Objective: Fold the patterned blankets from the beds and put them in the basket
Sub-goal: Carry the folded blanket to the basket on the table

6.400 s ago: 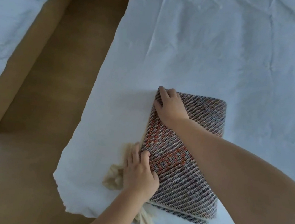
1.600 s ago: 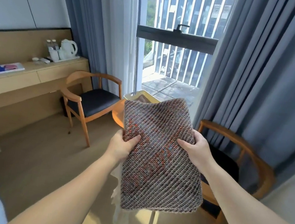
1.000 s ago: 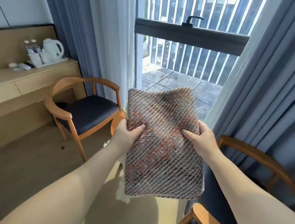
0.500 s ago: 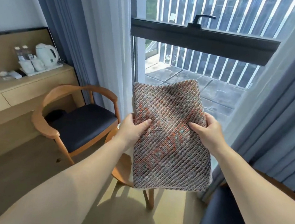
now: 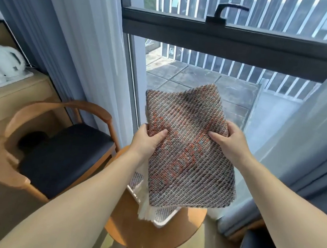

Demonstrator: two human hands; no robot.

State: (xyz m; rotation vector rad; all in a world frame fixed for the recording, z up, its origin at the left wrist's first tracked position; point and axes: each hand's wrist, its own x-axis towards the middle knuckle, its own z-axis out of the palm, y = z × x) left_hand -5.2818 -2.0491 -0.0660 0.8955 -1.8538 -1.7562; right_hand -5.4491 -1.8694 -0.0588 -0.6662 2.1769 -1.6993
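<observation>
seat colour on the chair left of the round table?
Dark navy, nearly black, seat on a light wood frame; head view.

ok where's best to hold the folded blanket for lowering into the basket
Its two side edges near mid-length, one hand from each side, thumbs on top, as the left hand and right hand hold it. The folded blanket is wide and limp, so that likely keeps it flat.

The blanket [image 5: 188, 147] hangs over the basket [image 5: 164, 220], hiding most of its opening. The table [image 5: 144, 237] is bare on its near side. A chair [image 5: 61, 156] crowds its left, window glass [image 5: 195, 76] stands behind, and a curtain [image 5: 300, 140] hangs to the right.
</observation>
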